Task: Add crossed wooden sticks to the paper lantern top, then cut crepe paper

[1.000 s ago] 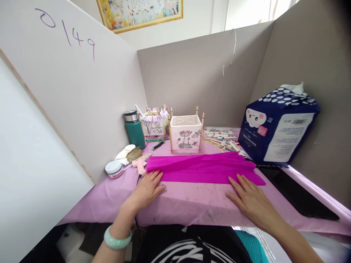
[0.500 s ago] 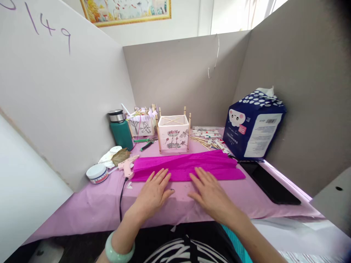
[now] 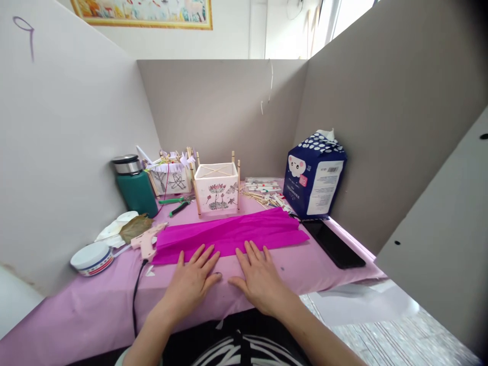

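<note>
A long strip of magenta paper (image 3: 229, 231) lies across the pink tablecloth (image 3: 102, 300), its surface creased. At its front edge rests my left hand (image 3: 192, 277), palm down with fingers spread, the fingertips on the paper. Beside it my right hand (image 3: 259, 277) is also flat and spread, fingertips touching the same edge. Neither hand holds anything. Behind the paper stands a white box-shaped lantern (image 3: 217, 195) with wooden corner sticks and a printed lotus. A pink glue gun (image 3: 147, 241) lies at the strip's left end.
Left are a green bottle (image 3: 136, 188), a round white tub (image 3: 92, 259) and a dry leaf (image 3: 135, 228). Behind are a second lantern (image 3: 173, 180), pliers (image 3: 179, 208), sticks and markers (image 3: 263, 186). Right stand a blue package (image 3: 314, 175) and a black phone (image 3: 335, 246).
The view has turned to the right, so the table's things appear farther left. My hands are now nearer each other, both still flat at the paper's front edge.
</note>
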Tool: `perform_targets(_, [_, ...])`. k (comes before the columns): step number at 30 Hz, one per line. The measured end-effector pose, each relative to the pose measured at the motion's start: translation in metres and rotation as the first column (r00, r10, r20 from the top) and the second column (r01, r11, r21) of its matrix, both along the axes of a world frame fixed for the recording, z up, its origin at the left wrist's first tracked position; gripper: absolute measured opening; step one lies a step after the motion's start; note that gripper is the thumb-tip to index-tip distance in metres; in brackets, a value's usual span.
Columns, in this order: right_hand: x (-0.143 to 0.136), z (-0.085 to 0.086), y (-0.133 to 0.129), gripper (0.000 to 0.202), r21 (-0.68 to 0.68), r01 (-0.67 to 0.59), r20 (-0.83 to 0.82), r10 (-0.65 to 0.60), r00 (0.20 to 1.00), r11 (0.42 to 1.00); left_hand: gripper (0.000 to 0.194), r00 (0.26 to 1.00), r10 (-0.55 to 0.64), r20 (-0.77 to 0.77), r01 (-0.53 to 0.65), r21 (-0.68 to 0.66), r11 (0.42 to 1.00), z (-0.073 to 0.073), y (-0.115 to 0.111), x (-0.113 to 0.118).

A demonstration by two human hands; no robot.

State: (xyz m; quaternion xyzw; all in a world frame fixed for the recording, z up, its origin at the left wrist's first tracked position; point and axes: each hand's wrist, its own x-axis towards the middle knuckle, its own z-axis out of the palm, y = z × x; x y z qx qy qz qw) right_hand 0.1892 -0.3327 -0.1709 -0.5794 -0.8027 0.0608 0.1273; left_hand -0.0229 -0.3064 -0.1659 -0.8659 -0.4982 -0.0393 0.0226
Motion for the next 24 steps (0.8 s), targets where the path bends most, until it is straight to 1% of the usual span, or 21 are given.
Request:
perform_targets(5, [0.030, -0.001, -0.001, 0.081, -0.016, 0.135, 0.042, -0.134, 0.990, 0.991, 0.053, 1.000, 0.014, -0.012, -0.015, -0.020, 1.000, 0.000, 0.001, 0.000])
perform_targets(8, [0.051, 0.000, 0.000, 0.077, -0.016, 0.239, 0.088, -0.236, 0.968, 0.971, 0.053, 1.000, 0.019, -0.012, -0.019, -0.032, 0.999, 0.002, 0.000, 0.000])
perform_targets(10, [0.066, 0.000, 0.001, 0.075, -0.001, 0.327, 0.127, -0.324, 0.938, 0.945, 0.052, 1.000, 0.025, -0.011, -0.026, -0.040, 0.999, 0.003, 0.000, 0.001])
perform_targets(13, [0.086, -0.003, 0.002, 0.072, 0.035, 0.456, 0.177, -0.455, 0.873, 0.889, 0.052, 0.999, 0.038, -0.004, -0.038, -0.053, 0.998, 0.004, 0.000, 0.002])
perform_targets(15, [0.095, -0.005, 0.003, 0.070, 0.054, 0.503, 0.196, -0.503, 0.842, 0.863, 0.053, 0.999, 0.044, 0.004, -0.044, -0.058, 0.997, 0.005, -0.001, 0.002])
perform_targets(18, [0.099, -0.007, 0.006, 0.067, 0.086, 0.520, 0.214, -0.526, 0.823, 0.850, 0.054, 0.998, 0.052, 0.019, -0.051, -0.059, 0.997, 0.008, -0.003, 0.002])
perform_targets(20, [0.098, -0.007, 0.010, 0.065, 0.144, 0.513, 0.223, -0.533, 0.816, 0.846, 0.055, 0.998, 0.054, 0.030, -0.052, -0.070, 0.996, 0.010, -0.005, 0.002])
perform_targets(22, [0.096, -0.008, 0.016, 0.065, 0.195, 0.459, 0.239, -0.496, 0.835, 0.867, 0.056, 0.998, 0.052, 0.039, -0.049, -0.087, 0.995, 0.014, -0.008, 0.003])
perform_targets(24, [0.095, -0.013, 0.021, 0.067, 0.179, 0.401, 0.246, -0.436, 0.866, 0.898, 0.057, 0.997, 0.055, 0.045, -0.051, -0.098, 0.994, 0.016, -0.009, 0.003])
